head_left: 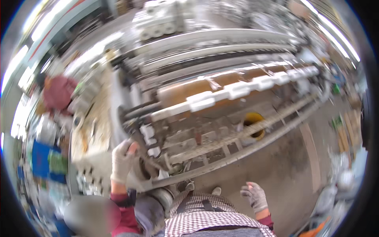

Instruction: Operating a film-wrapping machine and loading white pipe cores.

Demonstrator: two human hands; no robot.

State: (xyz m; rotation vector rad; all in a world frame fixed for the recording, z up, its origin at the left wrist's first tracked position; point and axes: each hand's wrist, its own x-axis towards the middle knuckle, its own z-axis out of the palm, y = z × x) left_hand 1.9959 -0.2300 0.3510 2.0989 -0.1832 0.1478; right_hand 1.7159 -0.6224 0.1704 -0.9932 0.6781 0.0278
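Note:
My left hand [123, 160], in a pale knit glove with bare fingertips, is raised at the left end of a long roll-winding machine [115, 94]. Its fingers are curled together beside the frame; whether anything is in them is hidden. My right hand [256, 196], gloved the same way, hangs over the floor with its fingers loosely bent and apart, holding nothing. In front of me a bar [173, 112] carries several short white rolls [201, 102]. Behind it lies a wide brown roll [177, 91] with loose shiny strips of film on it.
Left of the machine is a worktable [102, 130] with tools and white rolls. A person in dark red [59, 93] is beyond it. A yellow-rimmed bucket [254, 125] stands under the machine, behind a low rail [237, 156]. Wrapped rolls [158, 29] are stacked behind the machine.

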